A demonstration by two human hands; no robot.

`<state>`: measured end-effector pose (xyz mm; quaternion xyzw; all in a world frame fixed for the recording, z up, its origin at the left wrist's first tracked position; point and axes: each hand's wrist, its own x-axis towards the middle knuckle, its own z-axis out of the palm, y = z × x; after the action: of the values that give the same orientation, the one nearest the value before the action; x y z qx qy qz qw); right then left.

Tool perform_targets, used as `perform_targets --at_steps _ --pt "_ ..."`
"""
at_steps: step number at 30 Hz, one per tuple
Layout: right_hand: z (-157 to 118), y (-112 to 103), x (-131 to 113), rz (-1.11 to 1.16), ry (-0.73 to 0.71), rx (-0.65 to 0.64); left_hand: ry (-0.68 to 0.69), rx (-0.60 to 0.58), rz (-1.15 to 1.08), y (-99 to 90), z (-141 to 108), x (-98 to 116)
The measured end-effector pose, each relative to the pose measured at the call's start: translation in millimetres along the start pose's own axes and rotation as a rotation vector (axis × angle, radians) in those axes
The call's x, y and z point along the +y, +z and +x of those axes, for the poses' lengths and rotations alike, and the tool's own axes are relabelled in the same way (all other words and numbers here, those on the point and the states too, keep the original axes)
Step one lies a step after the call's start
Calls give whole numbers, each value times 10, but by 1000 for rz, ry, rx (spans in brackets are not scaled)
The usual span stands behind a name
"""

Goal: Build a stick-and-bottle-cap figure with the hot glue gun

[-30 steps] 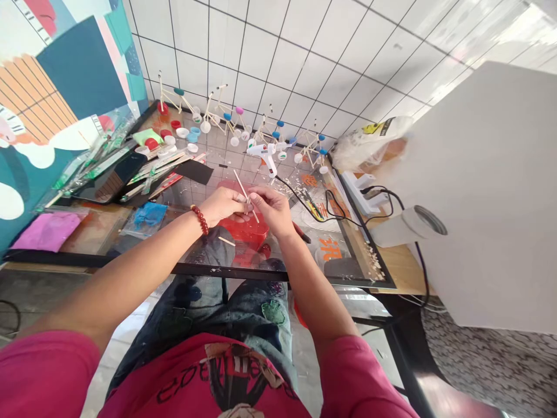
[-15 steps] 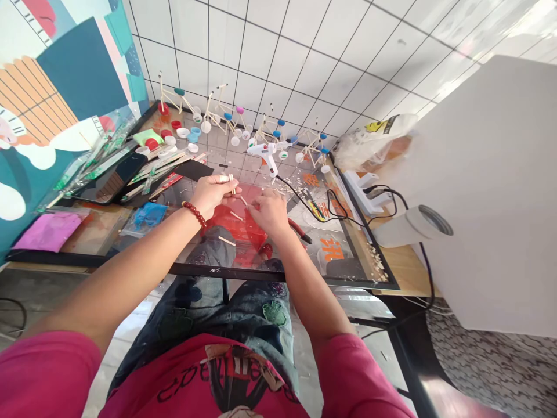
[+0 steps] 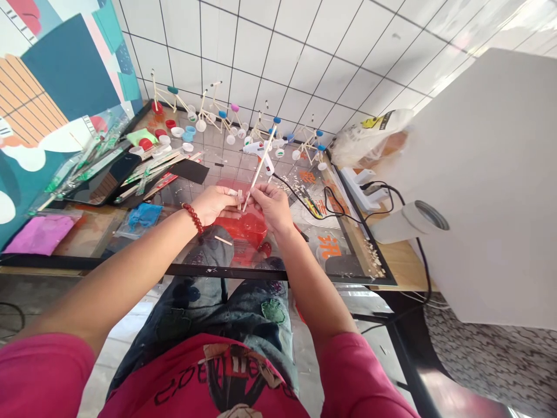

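My left hand, a beaded bracelet at its wrist, pinches a few short wooden sticks upright between thumb and fingers. Close beside it, my right hand is closed on a long thin wooden stick. That stick slants up and away, its lower end near the short pieces; I cannot tell whether they touch. One loose short stick lies on the glossy tabletop in front of my left hand. Beyond my hands lies a white glue gun, partly behind the long stick.
Stick-and-bottle-cap models line the back edge. Loose caps, a phone, bundled sticks and a pink packet lie left. Rightward are a black cord, a power strip and a grey cylinder.
My right hand was low at a short stick; now it holds the long stick upright. One of the two loose short sticks is gone from the tabletop. The view has shifted slightly.
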<state>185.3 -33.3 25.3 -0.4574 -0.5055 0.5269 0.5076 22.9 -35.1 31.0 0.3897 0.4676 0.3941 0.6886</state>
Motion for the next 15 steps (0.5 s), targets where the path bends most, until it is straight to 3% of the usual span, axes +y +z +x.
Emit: perform_targets --at_steps 15 --pt "3 34 114 171 -13 -26 -17 -42 -3 34 -3 -40"
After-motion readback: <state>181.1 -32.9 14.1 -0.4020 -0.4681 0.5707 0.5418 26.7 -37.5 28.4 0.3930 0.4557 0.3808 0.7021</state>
